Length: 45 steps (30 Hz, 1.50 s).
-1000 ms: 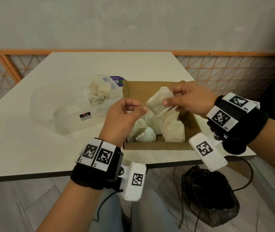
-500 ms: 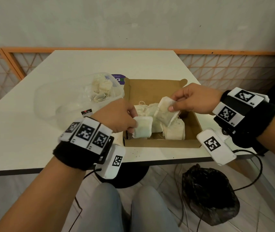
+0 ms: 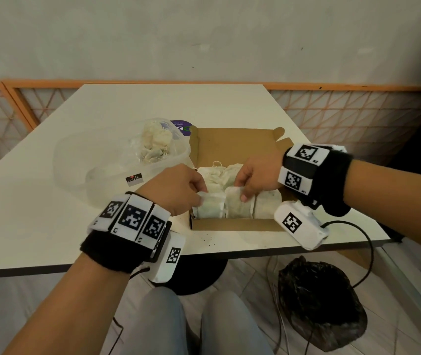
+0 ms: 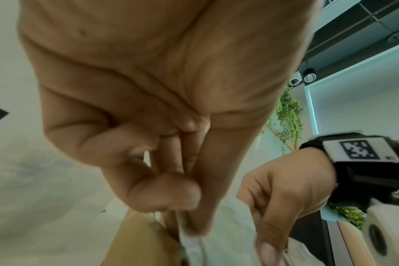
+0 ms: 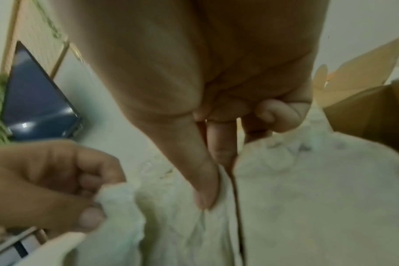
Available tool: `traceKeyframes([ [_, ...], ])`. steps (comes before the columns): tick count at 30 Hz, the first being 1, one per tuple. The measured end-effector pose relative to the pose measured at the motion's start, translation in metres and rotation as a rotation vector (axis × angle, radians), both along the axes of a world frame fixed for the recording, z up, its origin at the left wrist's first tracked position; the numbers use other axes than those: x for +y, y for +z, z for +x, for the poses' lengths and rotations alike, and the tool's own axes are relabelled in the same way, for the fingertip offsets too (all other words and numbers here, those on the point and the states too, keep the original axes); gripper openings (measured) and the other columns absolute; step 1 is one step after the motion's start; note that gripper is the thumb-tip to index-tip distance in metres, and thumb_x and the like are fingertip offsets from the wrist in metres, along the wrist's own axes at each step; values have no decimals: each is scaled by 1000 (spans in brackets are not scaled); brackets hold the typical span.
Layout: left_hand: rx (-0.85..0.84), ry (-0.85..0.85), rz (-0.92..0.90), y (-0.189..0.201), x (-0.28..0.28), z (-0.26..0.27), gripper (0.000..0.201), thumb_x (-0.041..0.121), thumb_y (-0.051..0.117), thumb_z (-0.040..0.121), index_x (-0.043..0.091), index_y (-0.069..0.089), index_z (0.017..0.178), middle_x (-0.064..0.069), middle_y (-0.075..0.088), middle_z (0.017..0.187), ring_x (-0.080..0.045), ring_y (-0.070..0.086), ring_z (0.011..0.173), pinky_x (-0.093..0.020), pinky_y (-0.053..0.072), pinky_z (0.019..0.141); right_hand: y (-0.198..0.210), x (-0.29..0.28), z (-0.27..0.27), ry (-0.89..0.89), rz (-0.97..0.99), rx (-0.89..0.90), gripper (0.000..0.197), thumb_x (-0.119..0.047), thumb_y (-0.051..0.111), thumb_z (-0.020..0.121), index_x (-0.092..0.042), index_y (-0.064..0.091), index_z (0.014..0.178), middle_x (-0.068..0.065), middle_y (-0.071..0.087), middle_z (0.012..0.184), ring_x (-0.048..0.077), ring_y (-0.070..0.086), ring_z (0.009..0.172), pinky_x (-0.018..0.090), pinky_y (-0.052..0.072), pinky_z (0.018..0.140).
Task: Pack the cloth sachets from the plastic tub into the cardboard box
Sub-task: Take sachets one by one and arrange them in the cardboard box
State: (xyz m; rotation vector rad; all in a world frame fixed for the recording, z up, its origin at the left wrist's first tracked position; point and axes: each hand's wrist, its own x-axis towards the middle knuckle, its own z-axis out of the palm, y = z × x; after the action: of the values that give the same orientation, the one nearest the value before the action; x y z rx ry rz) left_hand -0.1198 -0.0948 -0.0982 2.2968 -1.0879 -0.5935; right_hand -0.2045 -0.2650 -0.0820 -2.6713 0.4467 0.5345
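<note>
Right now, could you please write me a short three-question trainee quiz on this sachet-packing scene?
1. True or false: sachets remain in the plastic tub.
2. Which hand pinches the leftmost front-row sachet in the cardboard box: A left hand, B right hand?
3. Fill in: on the floor beneath the table sits a black ____.

Key: 1 true; 2 A; 3 bag.

Off-white cloth sachets [image 3: 212, 207] under my left hand [image 3: 176, 190] fill the plain brown cardboard box [image 3: 232, 147]; beyond my knuckles, a clear plastic tub [image 3: 117, 162] on the cream table [image 3: 38, 213]; black-and-white checker tags [image 3: 130, 217] band my wrists.
</note>
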Motion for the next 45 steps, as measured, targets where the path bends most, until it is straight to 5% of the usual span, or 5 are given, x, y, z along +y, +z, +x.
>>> traceKeyframes([
  [10, -13, 120, -110, -12, -11, 1, 15, 9, 66, 80, 18, 63, 92, 6, 59, 85, -9, 54, 75, -20, 41, 62, 23, 14, -16, -105, -48, -387, 8, -18, 67, 81, -17, 67, 89, -3, 65, 81, 13, 60, 81, 29, 49, 78],
  [18, 968, 548, -769, -29, -3, -9, 36, -6, 48, 89, 13, 52, 119, -1, 59, 105, -12, 55, 88, -30, 47, 76, -29, 36, -49, -104, 253, -418, 10, -22, 67, 83, -22, 71, 92, -9, 67, 88, -2, 58, 78, 8, 43, 71],
  [26, 1014, 578, -854, -42, -8, -15, 42, -23, 33, 83, 8, 55, 101, -7, 64, 90, -17, 66, 68, -23, 52, 48, -48, 51, -32, -1, 33, -460, 43, -41, 55, 89, -22, 55, 127, 1, 52, 104, 12, 48, 93, 23, 37, 85],
  [34, 1052, 584, -878, -44, -7, -12, 43, -23, 33, 83, 4, 51, 112, -9, 63, 96, -20, 63, 77, -25, 54, 51, -39, 45, -23, -150, 284, -371, 22, -31, 73, 76, -10, 68, 80, -1, 56, 71, 9, 48, 67, 26, 39, 67],
  [45, 1057, 582, -889, -45, -7, -13, 42, -23, 34, 84, 5, 51, 112, -6, 62, 95, -18, 61, 77, -22, 53, 48, -59, 59, -7, -301, 107, -545, 25, -23, 68, 81, -18, 44, 87, 0, 52, 67, 18, 52, 63, 32, 47, 65],
])
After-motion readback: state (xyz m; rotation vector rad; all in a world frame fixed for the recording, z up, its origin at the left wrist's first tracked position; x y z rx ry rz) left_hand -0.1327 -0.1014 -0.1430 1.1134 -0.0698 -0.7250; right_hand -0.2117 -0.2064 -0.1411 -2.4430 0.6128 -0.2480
